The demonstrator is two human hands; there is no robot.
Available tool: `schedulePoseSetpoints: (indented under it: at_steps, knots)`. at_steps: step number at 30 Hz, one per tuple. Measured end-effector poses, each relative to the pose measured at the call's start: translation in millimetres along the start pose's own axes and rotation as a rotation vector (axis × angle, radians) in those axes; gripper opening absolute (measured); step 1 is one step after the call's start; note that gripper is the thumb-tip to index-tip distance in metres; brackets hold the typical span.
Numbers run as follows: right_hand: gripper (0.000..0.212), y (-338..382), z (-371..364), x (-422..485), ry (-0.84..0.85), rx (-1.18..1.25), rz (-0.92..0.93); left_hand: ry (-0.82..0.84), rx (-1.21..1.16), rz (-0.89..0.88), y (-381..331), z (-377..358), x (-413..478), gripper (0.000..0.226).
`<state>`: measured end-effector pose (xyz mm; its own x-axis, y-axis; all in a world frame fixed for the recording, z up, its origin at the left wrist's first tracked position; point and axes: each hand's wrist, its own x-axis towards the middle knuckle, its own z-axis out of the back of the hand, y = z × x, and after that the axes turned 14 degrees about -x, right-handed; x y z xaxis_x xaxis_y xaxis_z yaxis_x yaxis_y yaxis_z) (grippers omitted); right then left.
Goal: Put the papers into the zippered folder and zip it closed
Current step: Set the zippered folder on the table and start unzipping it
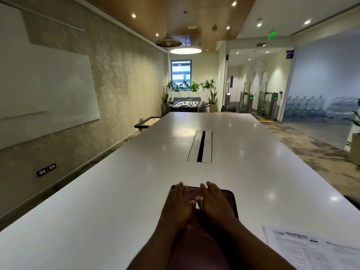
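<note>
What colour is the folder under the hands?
The folder is dark reddish brown with a black edge, in the head view.

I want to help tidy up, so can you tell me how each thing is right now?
Left hand: flat on the folder, fingers straight.
Right hand: the same.
folder: lying on the table; zipped or not, unclear.
Papers: on the table, outside the folder.
Ceiling lamp: lit.

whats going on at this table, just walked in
A person has the left hand and right hand laid flat, side by side, on a dark folder on a long white table. The papers lie on the table to the right, not yet in the folder.
</note>
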<state>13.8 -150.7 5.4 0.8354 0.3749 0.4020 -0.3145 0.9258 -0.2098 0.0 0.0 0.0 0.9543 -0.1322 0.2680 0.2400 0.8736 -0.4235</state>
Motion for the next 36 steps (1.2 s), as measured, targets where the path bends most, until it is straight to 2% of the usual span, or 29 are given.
schedulePoseSetpoints:
  at_steps: [2, 6, 11, 15, 18, 22, 28, 36]
  knots:
    - [0.062, 1, -14, -1, 0.125, 0.077, -0.041, 0.037, 0.03, 0.028, 6, -9, 2, 0.066]
    - [0.061, 4, -31, -3, 0.119, 0.146, -0.072, 0.101, 0.061, 0.064, 17, -24, 1, 0.067]
    - [0.061, 4, -45, -3, 0.166, 0.122, -0.045, 0.076, 0.057, 0.062, 23, -33, -1, 0.069]
    - [0.047, 3, -50, 4, 0.142, 0.132, -0.016, 0.077, 0.041, 0.079, 26, -41, -6, 0.066]
    - [0.04, 1, -53, 22, 0.168, 0.166, -0.037, 0.058, 0.028, 0.069, 28, -45, -7, 0.064]
    - [0.041, 6, -56, 56, 0.237, 0.198, -0.076, 0.021, 0.014, 0.054, 30, -47, -8, 0.064]
    - [0.041, 27, -63, 112, 0.447, 0.296, -0.014, 0.006, -0.031, 0.035, 30, -48, -8, 0.064]
    - [0.034, 57, -73, 154, 0.548, 0.471, 0.013, 0.004, -0.039, 0.037, 30, -47, -11, 0.063]
